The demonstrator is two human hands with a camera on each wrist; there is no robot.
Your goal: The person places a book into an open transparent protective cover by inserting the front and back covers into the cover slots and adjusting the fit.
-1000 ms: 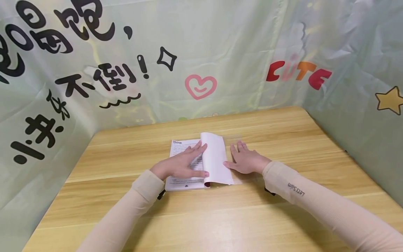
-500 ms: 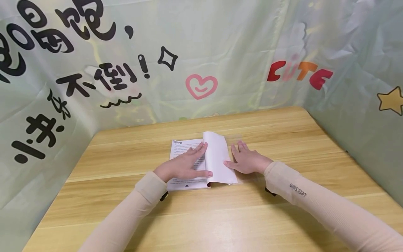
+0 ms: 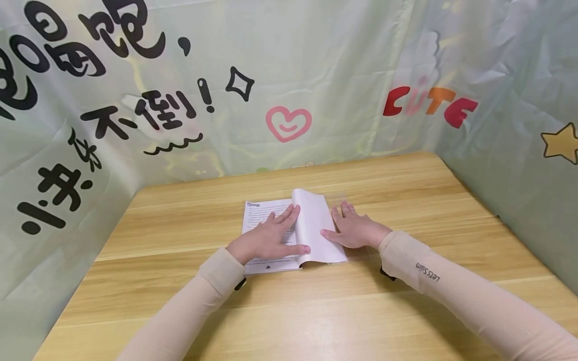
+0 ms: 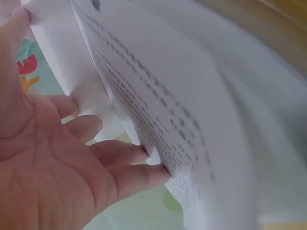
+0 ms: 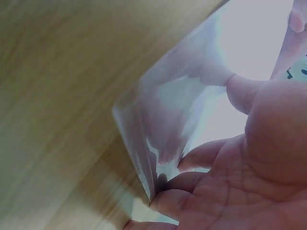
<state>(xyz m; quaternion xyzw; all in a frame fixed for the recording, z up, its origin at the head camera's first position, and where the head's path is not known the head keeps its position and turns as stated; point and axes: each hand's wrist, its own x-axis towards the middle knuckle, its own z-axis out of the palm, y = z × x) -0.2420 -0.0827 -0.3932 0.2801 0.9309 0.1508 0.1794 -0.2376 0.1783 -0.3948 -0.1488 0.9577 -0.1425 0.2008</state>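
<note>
A booklet (image 3: 259, 213) lies open on the wooden table (image 3: 289, 321), its left page printed with lines of dark text. The white flap (image 3: 318, 218) beside it bows up along the fold and slants to the right. My left hand (image 3: 270, 239) spreads over the printed page, fingertips and thumb touching near the fold. Under my right hand (image 3: 357, 230) is a clear plastic film (image 5: 168, 96), which sticks out past the flap and looks creased in the right wrist view. The right fingers press on it, with the thumb at the flap's edge. Neither hand grips anything.
Pale green fabric (image 3: 343, 60) with printed letters, a pink heart (image 3: 289, 124) and a star (image 3: 560, 143) hangs behind and beside the table. Bare wood surrounds the booklet. Light sleeves (image 3: 433, 271) cover both forearms.
My left hand has slid a little to the right along the booklet. The white flap has shifted right with it and covers more of the film. The right hand has stayed almost still.
</note>
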